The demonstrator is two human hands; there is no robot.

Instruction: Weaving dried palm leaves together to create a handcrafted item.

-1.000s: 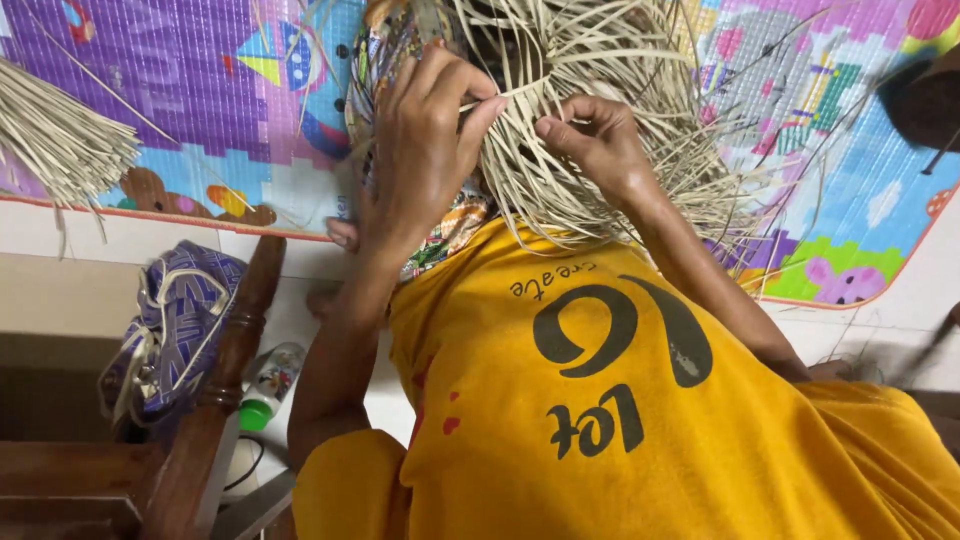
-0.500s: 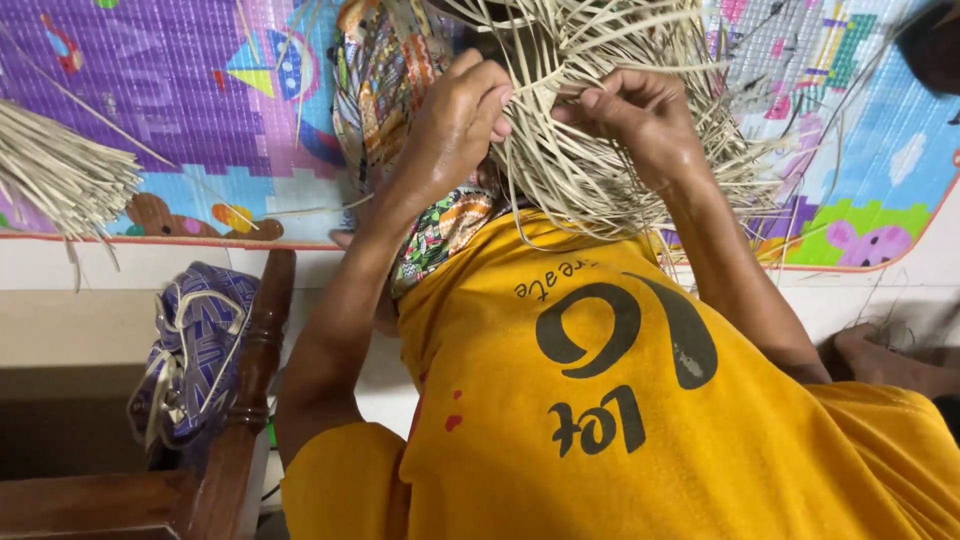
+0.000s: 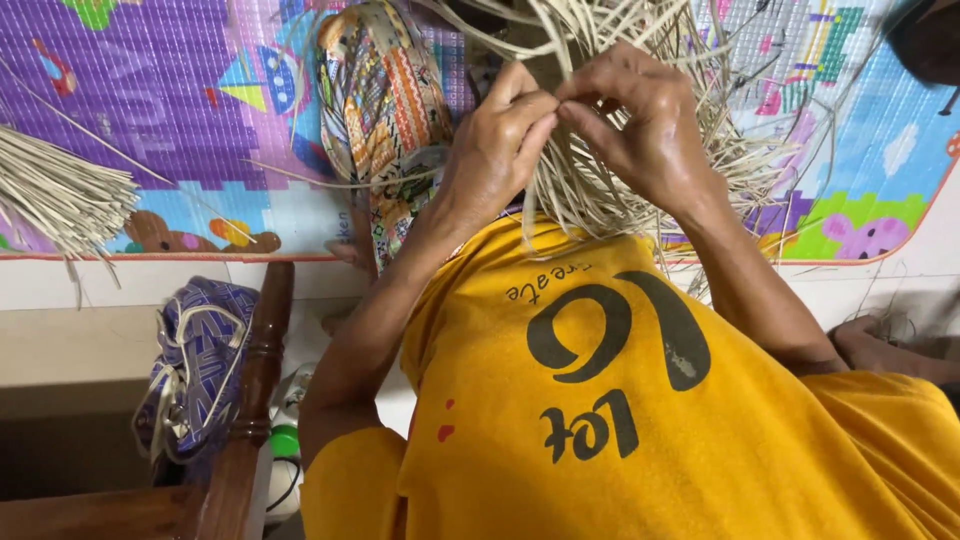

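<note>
We have both hands up in front of the chest, fingertips nearly meeting. Our left hand point(image 3: 495, 150) is closed down to a pinch, thumb against forefinger, on a thin pale strip. Our right hand point(image 3: 640, 130) is curled likewise, its fingertips pinching strips just beside the left one's, so neither hand is nearer; they meet on the same spot. What they grip belongs to the tangle of pale straw strips point(image 3: 620, 60), a half-woven bundle that lies directly ahead of and above the hands. Its loose ends fan outward and down toward our yellow shirt point(image 3: 600, 420), their long axes running roughly away from us.

Just left of the left hand a patterned cloth point(image 3: 385, 110) hangs beside the bundle. Beneath it all lies a colourful play mat point(image 3: 180, 110) on the floor. Well off to the left sits a separate sheaf of straw point(image 3: 55, 195), and lower down a wooden post point(image 3: 250, 400) with a purple bag point(image 3: 195, 360) beside it.
</note>
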